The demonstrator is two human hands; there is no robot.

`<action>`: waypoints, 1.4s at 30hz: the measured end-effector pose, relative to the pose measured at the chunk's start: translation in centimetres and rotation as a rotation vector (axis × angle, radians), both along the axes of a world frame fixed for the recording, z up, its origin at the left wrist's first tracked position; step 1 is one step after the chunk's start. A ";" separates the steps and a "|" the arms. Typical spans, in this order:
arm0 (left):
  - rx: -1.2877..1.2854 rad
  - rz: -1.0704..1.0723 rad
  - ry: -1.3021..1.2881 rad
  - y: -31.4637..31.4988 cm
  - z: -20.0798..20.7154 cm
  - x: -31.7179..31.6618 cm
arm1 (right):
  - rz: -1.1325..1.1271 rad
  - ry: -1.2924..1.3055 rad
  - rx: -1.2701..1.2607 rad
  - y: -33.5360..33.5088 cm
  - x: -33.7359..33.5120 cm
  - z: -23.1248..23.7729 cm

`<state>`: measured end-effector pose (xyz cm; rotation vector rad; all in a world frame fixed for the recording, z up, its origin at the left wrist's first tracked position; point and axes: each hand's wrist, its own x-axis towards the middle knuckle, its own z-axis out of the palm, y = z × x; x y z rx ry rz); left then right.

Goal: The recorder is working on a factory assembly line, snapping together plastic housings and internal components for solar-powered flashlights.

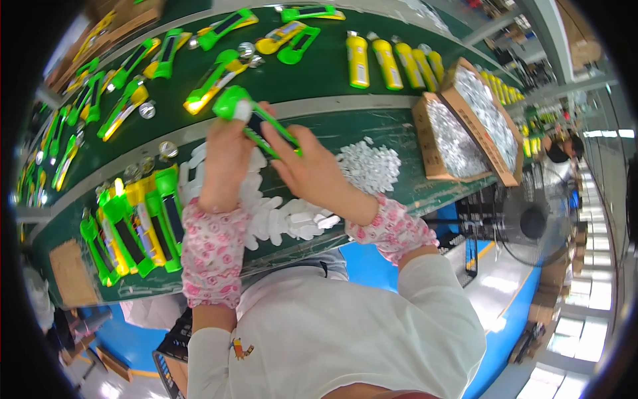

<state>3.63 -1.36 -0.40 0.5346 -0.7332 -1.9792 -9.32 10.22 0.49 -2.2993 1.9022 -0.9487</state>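
A green lamp casing with a dark panel [230, 101] is held over the near edge of the rear line. My left hand [224, 156] is wrapped around its rounded end, with part of the grip hidden. My right hand [312, 166] lies over the other end, its fingers bent down onto the casing. Below the hands, flat white oval plastic pieces [272, 223] are spread along the bench edge. To the right lies a heap of small white parts [369, 166]. A group of green and yellow lamps [136, 229] stands side by side at the left.
Cardboard boxes [432, 143] filled with small shiny parts sit at the right of the green bench. Farther back, several yellow lamp bodies [357, 61] stand in a row, and green-and-yellow lamps [216, 80] lie along the line. A black fan [533, 221] stands at the right.
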 end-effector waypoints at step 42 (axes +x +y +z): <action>-0.668 0.039 -0.454 4.7 -1.5 -1.5 | 0.119 -0.719 0.122 -4.3 -4.2 2.5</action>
